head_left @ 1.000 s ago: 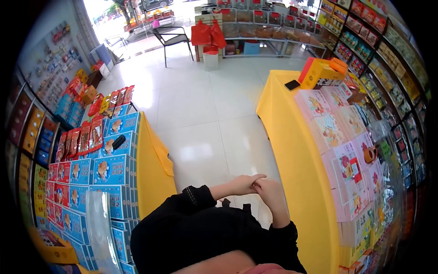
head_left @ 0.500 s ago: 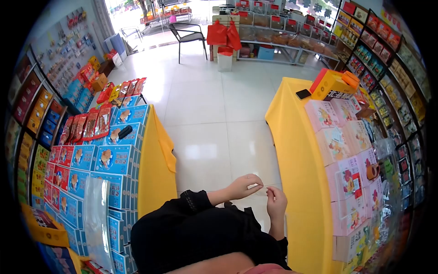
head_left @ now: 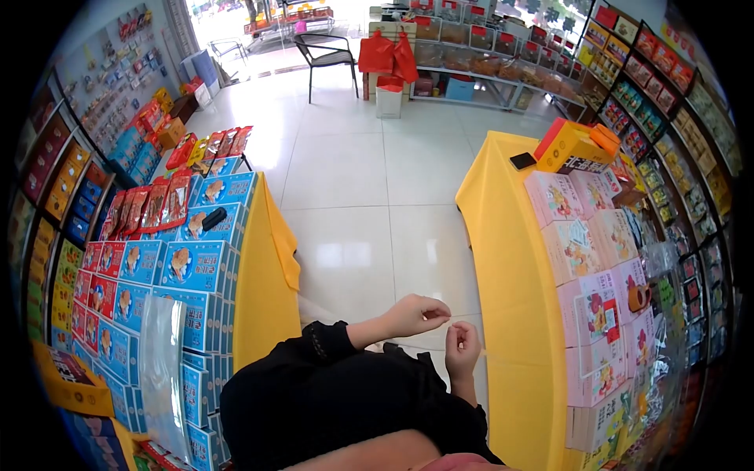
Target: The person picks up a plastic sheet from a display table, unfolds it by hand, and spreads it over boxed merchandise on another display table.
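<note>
My left hand (head_left: 416, 315) is held out over the gap between two tables, thumb and fingertips pinched together. Just right of it and slightly lower, my right hand (head_left: 463, 347) is raised with its fingers curled into a pinch. A small space separates the two hands. Whatever sits between the fingertips, if anything, is too small to make out. Neither hand touches a table; nearest to the right one is the yellow tablecloth (head_left: 514, 314).
Blue boxes (head_left: 191, 265), a clear plastic sheet (head_left: 163, 369) and a small black object (head_left: 214, 218) lie on the left. Pink boxes (head_left: 585, 294), a tape roll (head_left: 639, 297) and a phone (head_left: 521, 161) are at right. A chair (head_left: 330, 59) and bin (head_left: 389, 98) stand ahead.
Both hands have shifted slightly left, and the right one sits a little lower. Its fingers have curled in further, and the fingertips have moved slightly apart from the left hand's.
</note>
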### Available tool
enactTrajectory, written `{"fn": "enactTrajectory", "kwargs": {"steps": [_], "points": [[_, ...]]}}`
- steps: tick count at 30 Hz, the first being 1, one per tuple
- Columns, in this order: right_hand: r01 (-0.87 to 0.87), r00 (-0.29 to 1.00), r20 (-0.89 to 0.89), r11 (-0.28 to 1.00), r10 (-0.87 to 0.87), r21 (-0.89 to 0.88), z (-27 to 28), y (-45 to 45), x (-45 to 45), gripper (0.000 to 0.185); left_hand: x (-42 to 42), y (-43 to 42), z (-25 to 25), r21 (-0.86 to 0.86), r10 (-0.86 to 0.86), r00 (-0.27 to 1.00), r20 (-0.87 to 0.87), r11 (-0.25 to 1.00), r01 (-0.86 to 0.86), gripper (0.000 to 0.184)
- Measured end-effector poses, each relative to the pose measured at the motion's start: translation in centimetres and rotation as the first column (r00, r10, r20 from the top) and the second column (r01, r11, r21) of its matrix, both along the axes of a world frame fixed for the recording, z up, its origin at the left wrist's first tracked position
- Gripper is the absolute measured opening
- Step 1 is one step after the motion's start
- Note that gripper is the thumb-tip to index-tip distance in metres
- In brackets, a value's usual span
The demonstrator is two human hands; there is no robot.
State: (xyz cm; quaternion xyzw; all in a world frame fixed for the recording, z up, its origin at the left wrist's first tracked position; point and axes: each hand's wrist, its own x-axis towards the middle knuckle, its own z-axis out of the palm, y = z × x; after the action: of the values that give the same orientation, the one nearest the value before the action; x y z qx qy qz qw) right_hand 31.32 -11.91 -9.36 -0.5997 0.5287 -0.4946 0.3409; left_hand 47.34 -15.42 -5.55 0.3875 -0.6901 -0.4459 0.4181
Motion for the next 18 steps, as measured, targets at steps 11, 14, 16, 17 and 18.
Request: {"fn": "enactTrajectory", "kwargs": {"steps": [11, 14, 16, 17, 18], "points": [[-0.052, 0.978, -0.207, 0.969, 0.001, -0.243, 1.7, -0.4, -0.2, 0.007, 0.4, 0.1, 0.5, 0.077, -0.135, 0.973, 0.186, 0.990, 0.122, 0.011], [-0.074, 0.982, -0.184, 0.980, 0.040, -0.182, 1.1, -0.3, 0.1, 0.008, -0.5, 1.1, -0.9, -0.248, -0.030, 0.968, 0.250, 0.964, 0.094, 0.006], [-0.055, 0.988, -0.144, 0.997, 0.048, -0.048, 1.0, 0.1, 0.3, 0.006, -0.4, 1.0, -1.1, -0.200, 0.001, 0.959, 0.285, 0.978, 0.059, 0.004], [-0.072, 0.979, -0.192, 0.997, 0.063, -0.041, 1.3, 0.2, 0.3, 0.006, -0.3, 0.9, -1.1, -0.154, -0.010, 0.951, 0.308, 0.986, 0.060, 0.005], [-0.090, 0.978, -0.190, 0.995, 0.080, -0.043, 1.2, 0.2, 0.7, 0.006, -0.3, 0.7, -1.4, -0.156, 0.007, 0.951, 0.310, 0.987, 0.043, 0.005]]}}
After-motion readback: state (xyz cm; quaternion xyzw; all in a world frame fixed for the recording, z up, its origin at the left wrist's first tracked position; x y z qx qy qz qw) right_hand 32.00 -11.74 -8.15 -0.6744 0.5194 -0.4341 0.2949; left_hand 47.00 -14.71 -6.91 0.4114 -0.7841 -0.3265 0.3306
